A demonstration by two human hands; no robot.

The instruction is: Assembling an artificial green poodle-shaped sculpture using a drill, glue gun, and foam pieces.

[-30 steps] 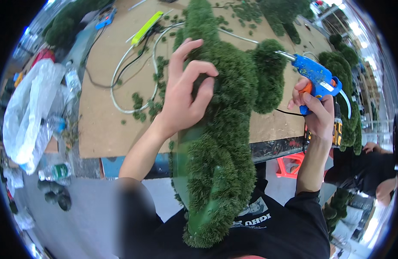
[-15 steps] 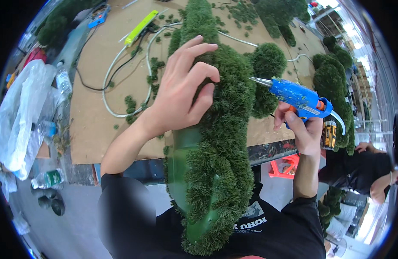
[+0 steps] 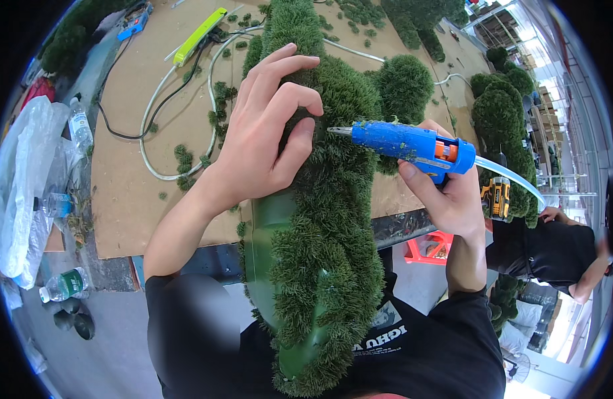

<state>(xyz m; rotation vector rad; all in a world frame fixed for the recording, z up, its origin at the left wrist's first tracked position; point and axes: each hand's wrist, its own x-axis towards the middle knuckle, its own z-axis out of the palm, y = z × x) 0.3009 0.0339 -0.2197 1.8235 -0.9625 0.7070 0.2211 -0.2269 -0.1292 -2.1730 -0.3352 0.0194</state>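
Note:
A long green form (image 3: 270,266), thickly covered with artificial foliage (image 3: 333,219), stretches from the worktable toward my body. Smooth green plastic shows bare along its left side and in patches near the bottom. My left hand (image 3: 263,139) lies over its upper left part, fingers bent and apart, thumb and fingertips at the foliage; nothing can be seen held in it. With my right hand (image 3: 453,193) I grip a blue hot glue gun (image 3: 406,143), its metal nozzle over the foliage close to my left thumb. A clear glue stick (image 3: 512,178) sticks out of its back end.
Cardboard (image 3: 140,213) covers the worktable, with loose foliage tufts (image 3: 183,159), a pale cable (image 3: 213,86) and a yellow-green tool (image 3: 200,36). Rounded foliage clumps (image 3: 405,86) stand to the right, near a yellow cordless drill (image 3: 498,198). Another person (image 3: 546,246) is at far right.
The glue gun has moved left in my right hand, from the form's right edge to over its foliage near my left thumb. My left hand keeps its bent pose on the form.

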